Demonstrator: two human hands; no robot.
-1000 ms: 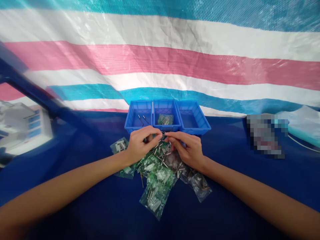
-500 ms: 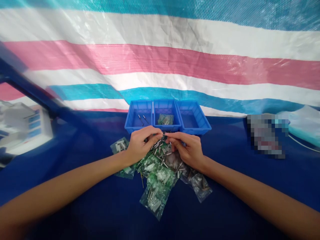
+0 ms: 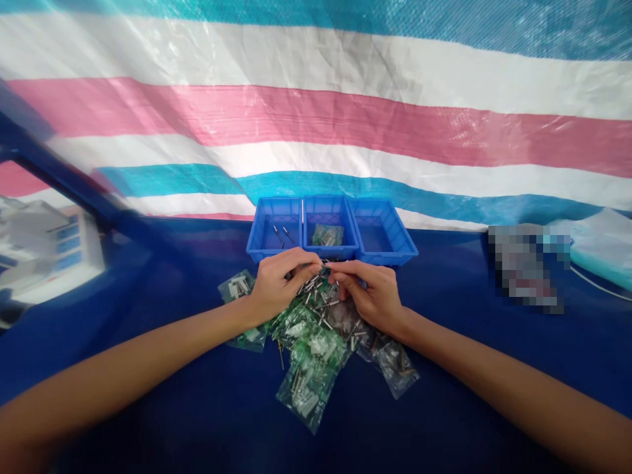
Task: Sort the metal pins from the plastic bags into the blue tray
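My left hand and my right hand meet over a pile, thumb and index fingertips pinched close together. Whatever lies between the fingertips is small, thin and mostly hidden. Beneath them, loose silvery blind rivets are heaped among clear and greenish plastic bags. One bag of pale, tube-like parts reaches toward me, and another bag lies beside my left wrist. Below my right wrist is a clear bag with brownish pieces. A lone yellowish rivet rests at the pile's left edge.
Behind my hands stand three blue bins: the left bin holds a few rivets, the middle bin a small bag, and the right bin. A white box sits far left. A pixelated object and a light-blue bag lie right.
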